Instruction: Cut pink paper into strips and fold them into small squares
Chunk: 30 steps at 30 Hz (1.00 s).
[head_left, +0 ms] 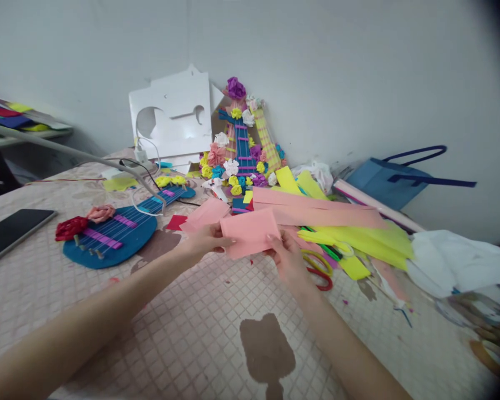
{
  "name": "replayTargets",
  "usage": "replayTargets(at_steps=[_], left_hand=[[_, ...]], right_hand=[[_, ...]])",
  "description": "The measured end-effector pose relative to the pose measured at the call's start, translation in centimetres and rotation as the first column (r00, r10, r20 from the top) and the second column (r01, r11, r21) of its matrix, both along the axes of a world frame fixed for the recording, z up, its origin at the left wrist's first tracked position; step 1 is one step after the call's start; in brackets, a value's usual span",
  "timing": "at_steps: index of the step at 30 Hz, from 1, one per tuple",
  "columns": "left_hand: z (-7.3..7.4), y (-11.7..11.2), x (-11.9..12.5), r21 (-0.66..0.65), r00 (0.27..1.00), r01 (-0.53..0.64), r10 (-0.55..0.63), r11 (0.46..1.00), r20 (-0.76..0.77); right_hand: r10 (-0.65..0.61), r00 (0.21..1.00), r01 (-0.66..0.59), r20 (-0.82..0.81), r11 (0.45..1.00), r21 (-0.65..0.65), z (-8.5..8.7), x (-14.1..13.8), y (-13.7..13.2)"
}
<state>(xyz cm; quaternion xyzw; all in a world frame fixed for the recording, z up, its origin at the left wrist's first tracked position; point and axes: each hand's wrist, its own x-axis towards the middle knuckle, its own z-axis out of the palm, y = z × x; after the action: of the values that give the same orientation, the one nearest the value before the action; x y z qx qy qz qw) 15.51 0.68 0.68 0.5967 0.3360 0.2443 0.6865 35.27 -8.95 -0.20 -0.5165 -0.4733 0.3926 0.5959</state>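
A piece of pink crepe paper [250, 234] is stretched between my two hands above the table. My left hand [206, 243] pinches its left edge, thumb on top. At its lower right corner my right hand [286, 254] grips it the same way. Behind my left hand lies another pink piece [208, 214], with a small red scrap [177, 223] beside it. Long pink strips [316, 206] rest behind the held paper. Scissors with red and yellow handles [320, 272] lie just right of my right hand, their blades hidden.
A blue guitar-shaped craft [129, 239] with paper roses lies left, near a phone [12, 233]. Behind stand decorated guitars [244, 144], a white cut-out board [175, 122] and a glue gun [215, 189]. Yellow paper [366, 241], a white plastic bag [454, 261] and a blue bag [387, 180] are right.
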Motion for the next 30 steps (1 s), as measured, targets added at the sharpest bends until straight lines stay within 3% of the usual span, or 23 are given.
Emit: replayTargets(at_steps=[2,4,8,12,14,19,22,26,30], left_hand=[[-0.2,0.3,0.6,-0.057,0.995,-0.050,0.055,0.997,0.078],[-0.2,0.2,0.6,-0.114,0.990,-0.049,0.064,0.992,0.127],[0.4,-0.3,-0.6,-0.191,0.983,0.151,-0.127,0.970,0.132],[0.5,-0.6,-1.6,-0.168,0.960,0.280,-0.280,0.945,0.024],[0.1,-0.7,-1.7,-0.096,0.955,0.287,-0.293,0.953,-0.056],[-0.4,-0.9,-1.4,-0.004,0.962,0.254,-0.254,0.967,-0.103],[-0.1,-1.0,-1.3,-0.068,0.987,0.150,-0.153,0.986,-0.040],[0.4,-0.9,-1.2,-0.262,0.993,0.107,-0.090,0.959,0.077],[0.1,-0.8,-1.2,-0.213,0.999,0.009,0.002,0.977,0.051]], right_hand=[[0.010,0.996,-0.008,-0.084,1.000,0.029,0.0,-0.2,-0.5],[0.113,0.969,-0.113,-0.218,0.994,0.016,0.2,-0.1,-1.0],[0.270,0.833,-0.341,-0.483,0.938,-0.065,0.6,0.6,-1.6],[0.399,0.805,-0.518,-0.440,0.834,-0.189,0.6,0.5,-1.8],[0.430,0.849,-0.506,-0.306,0.829,-0.240,0.4,-0.2,-1.9],[0.354,0.932,-0.362,-0.079,0.890,-0.277,-0.4,-2.2,-1.9],[0.231,0.968,-0.248,-0.095,0.935,-0.254,-0.8,-2.6,-1.9],[0.102,0.981,-0.133,-0.166,0.974,-0.186,-1.1,-2.4,-1.7],[0.130,0.975,-0.162,-0.181,0.972,-0.169,-1.4,-2.2,-1.5]])
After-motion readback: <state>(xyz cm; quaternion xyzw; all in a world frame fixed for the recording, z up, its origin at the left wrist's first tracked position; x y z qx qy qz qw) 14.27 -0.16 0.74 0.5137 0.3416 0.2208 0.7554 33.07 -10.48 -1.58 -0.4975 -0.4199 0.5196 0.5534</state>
